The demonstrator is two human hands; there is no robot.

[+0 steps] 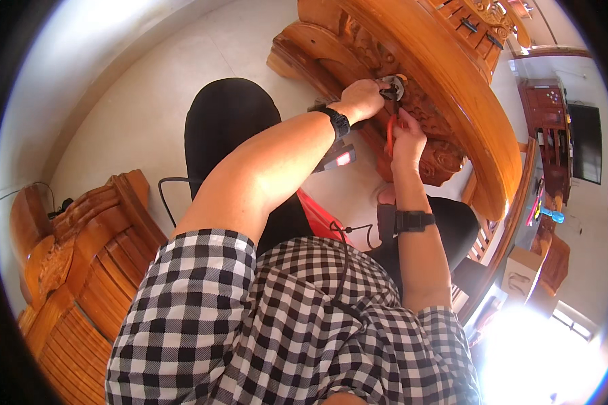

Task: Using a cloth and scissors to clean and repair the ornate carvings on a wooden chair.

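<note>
I reach up to a carved wooden piece of furniture (452, 108), where a round silver metal fitting (398, 82) sits against its underside. My left hand (361, 98) is closed at this fitting, on something dark that its fingers partly hide. Just below, my right hand (407, 138) grips a red-handled tool (392, 135), whose dark end reaches toward the fitting. A dark device with a small lit part (339, 158) is partly hidden behind my left forearm.
A wooden seat (91, 270) stands at lower left by a wall. My black-clad knees are on either side, with red fabric (314, 212) and a cable (172, 179) near them. A cabinet (547, 108), dark screen (584, 143) and cardboard box (520, 273) are at right.
</note>
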